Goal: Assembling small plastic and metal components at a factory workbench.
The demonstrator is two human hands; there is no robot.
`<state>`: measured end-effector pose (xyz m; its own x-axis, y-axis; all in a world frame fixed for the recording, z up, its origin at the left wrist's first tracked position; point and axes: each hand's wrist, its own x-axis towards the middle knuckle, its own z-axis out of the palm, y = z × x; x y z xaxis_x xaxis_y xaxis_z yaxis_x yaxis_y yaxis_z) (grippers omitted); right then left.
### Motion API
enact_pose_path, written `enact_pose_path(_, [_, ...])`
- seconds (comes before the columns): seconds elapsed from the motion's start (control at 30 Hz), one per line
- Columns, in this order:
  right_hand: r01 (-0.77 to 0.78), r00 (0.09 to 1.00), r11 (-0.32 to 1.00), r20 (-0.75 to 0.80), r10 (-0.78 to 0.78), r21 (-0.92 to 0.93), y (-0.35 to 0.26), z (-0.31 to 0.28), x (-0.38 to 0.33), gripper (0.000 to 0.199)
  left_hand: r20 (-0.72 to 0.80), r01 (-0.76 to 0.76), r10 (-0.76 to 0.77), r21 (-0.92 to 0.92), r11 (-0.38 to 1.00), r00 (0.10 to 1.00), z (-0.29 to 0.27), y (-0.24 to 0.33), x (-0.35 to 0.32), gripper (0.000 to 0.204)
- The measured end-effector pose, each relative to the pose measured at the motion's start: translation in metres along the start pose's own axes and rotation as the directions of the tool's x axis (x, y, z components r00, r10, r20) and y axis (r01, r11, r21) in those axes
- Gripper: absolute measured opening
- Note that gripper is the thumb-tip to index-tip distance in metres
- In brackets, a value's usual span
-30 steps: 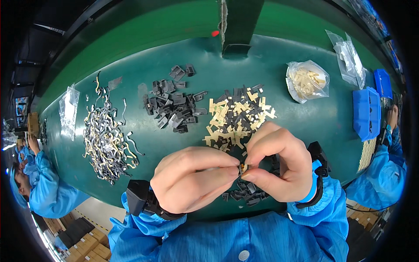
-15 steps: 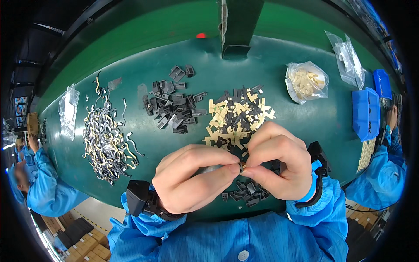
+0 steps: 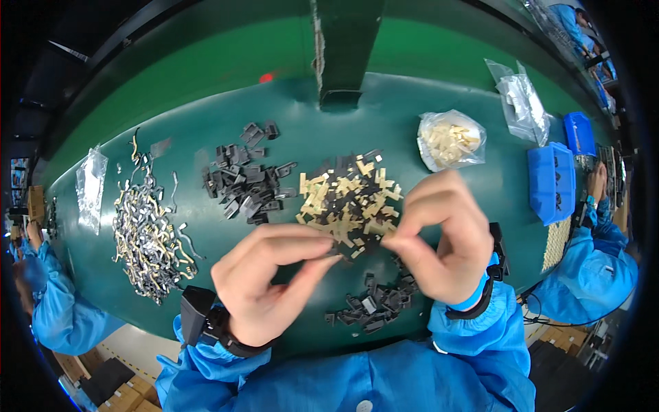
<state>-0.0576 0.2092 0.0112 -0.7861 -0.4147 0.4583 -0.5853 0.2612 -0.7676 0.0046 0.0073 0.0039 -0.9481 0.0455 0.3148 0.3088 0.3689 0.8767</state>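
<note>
the left hand (image 3: 264, 285) and right hand (image 3: 439, 237) hover apart over the smooth green bench (image 3: 206, 220), each pinched shut at the fingertips; what they grip is too small to tell. between them lies a mixed pile of tan and black clips (image 3: 350, 199), with small black moulded pieces (image 3: 371, 305) near the bench edge below. bent metal springs (image 3: 144, 237) heap at left, and a clear bag of tan parts (image 3: 449, 141) sits beside blue bins (image 3: 552, 182).

On the worktop (image 3: 206, 123), the metal clips (image 3: 144, 237) lie toward the left edge, the flat plastic pieces (image 3: 247, 182) right of them, the mixed pile (image 3: 350, 199) at centre, the bagged parts (image 3: 451, 141) and bins (image 3: 552, 182) toward the right edge.
</note>
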Motion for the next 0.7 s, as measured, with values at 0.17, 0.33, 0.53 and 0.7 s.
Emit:
enact_pose_path(0.17, [-0.123,0.895,0.930,-0.444,-0.048,-0.347,0.020,-0.027,0.002,0.018,0.026,0.165,-0.163,-0.178,0.970,0.986,0.000,0.000,0.001,0.022])
enact_pose_path(0.33, [-0.220,0.921,0.789,-0.389,-0.026,-0.574,0.038,-0.037,0.006,0.007,0.017,0.239,-0.247,-0.331,0.913,0.969,0.003,-0.006,-0.003,0.031])
enact_pose_path(0.53, [-0.228,0.898,0.831,-0.439,-0.021,-0.507,0.034,-0.034,0.006,0.003,0.153,0.423,-0.407,-0.522,0.741,0.901,0.003,-0.003,-0.001,0.032])
enact_pose_path(0.7, [-0.080,0.969,0.969,-0.247,0.021,-0.233,0.011,-0.011,-0.005,0.015,0.261,0.462,-0.388,-0.614,0.640,0.884,0.007,-0.006,0.002,0.035])
